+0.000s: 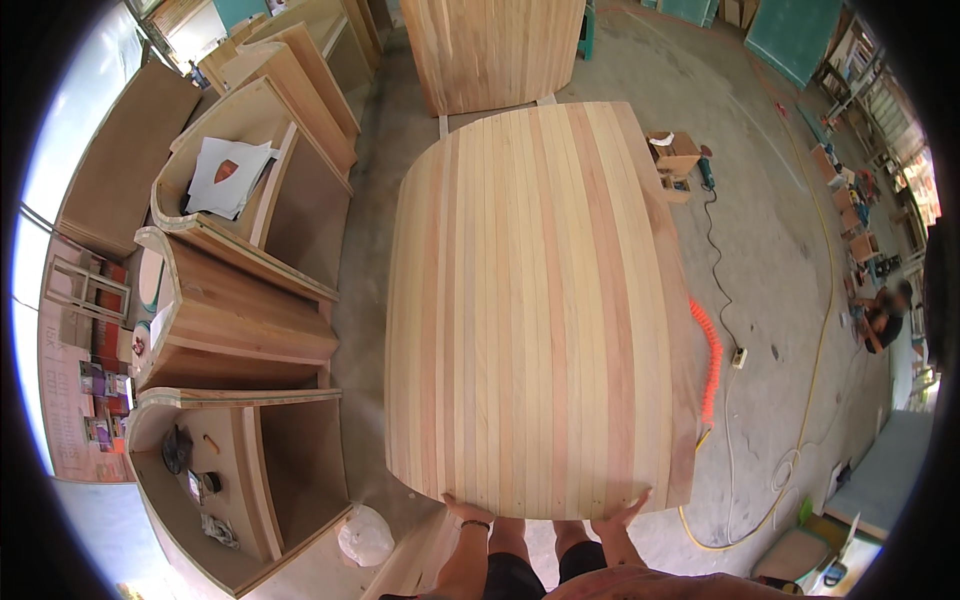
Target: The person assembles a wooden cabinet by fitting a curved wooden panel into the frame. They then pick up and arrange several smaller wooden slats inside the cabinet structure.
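Observation:
A large curved panel of glued wooden strips [530, 310], in pale yellow and pinkish tones, lies in front of me with its rounded edge on the left. My left hand [467, 512] grips its near edge close to the left corner, a dark band around the wrist. Toward the right end of that same edge, my right hand [622, 514] has hold of the panel too. Parts of the fingers of both hands are hidden at the edge. A second strip-wood panel [490, 50] stands beyond the far edge.
Several curved wooden cabinet shells [300, 450] line the left side, one bearing papers [228, 175]. A white plastic bag [365, 535] lies near my left. To the right are an orange coiled hose [712, 360], cables, a green power tool [707, 172] and a seated person [882, 318].

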Available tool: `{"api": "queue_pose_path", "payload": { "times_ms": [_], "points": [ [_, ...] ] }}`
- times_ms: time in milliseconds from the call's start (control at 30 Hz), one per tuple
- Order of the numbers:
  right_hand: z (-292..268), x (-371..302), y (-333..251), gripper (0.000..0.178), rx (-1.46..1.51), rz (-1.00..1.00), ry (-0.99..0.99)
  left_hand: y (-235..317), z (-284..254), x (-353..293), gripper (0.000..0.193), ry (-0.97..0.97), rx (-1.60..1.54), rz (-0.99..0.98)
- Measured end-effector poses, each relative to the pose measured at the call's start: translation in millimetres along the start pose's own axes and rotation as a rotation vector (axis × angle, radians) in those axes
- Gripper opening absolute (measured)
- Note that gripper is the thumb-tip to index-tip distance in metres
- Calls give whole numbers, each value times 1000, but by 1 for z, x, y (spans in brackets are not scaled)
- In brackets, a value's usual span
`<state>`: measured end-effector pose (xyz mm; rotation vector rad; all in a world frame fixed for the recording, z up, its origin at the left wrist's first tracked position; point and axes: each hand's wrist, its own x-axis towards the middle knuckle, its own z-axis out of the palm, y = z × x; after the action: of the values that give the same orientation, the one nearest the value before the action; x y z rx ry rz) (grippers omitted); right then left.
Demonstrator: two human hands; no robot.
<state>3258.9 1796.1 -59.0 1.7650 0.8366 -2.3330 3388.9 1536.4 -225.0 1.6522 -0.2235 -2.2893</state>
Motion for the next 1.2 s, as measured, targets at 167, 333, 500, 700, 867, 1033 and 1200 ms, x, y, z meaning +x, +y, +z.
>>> {"api": "queue_pose_path", "payload": {
  "times_ms": [167, 333, 500, 700, 867, 1033, 1200],
  "points": [
    [10, -20, -24, 96, -60, -66, -118, 22, 62, -61, 98, 7, -4, -72],
    [105, -103, -86, 82, -13, -68, -631, 59, 149, -135, 92, -113, -128, -40],
    [225, -196, -136, 67, -95, -157, -567, 120, 300, -208, 80, -268, -71, 15],
    [380, -248, -151, 58, 229, -828, -383, 168, 442, -281, 68, -363, -67, -30],
    [430, -258, -187, 53, 288, -698, -556, 185, 517, -318, 66, -91, 0, -174],
    [492, -265, -208, 54, 301, -608, -695, 202, 573, -357, 63, -366, -78, -117],
    [562, -295, -221, 64, 335, -641, -766, 229, 628, -345, 59, -201, -43, -54]
  ]
}}
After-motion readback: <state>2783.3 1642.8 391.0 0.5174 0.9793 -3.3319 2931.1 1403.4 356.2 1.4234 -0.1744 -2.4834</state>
